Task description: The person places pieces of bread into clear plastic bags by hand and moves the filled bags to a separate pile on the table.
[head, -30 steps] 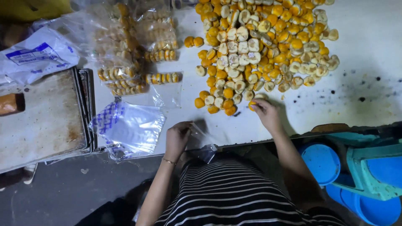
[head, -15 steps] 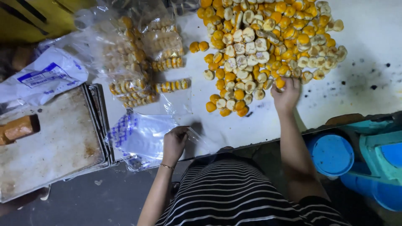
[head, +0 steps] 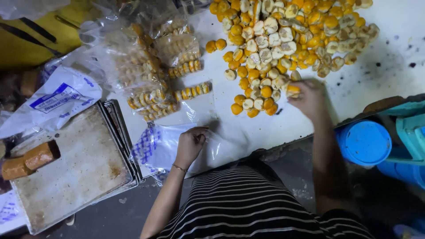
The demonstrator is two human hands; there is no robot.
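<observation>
White worktop [head: 389, 66], speckled, dim room. Pile [head: 283, 48] of orange and pale pieces, upper centre. Filled clear packs [head: 164, 75] upper left; white-blue bag [head: 57, 99] left; metal tray [head: 71, 172] lower left. Left hand [head: 190, 144] pinches an empty bag [head: 164, 146], centre. Right hand [head: 307, 97], grip closed on a piece [head: 292, 90] at the pile's edge.

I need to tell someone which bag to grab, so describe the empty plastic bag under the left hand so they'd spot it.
On the white table, left of the heap of orange and cream pieces, lies a clear plastic bag beside the metal tray. The left hand presses it. Unlike the filled bags above, it lies flat.
</observation>
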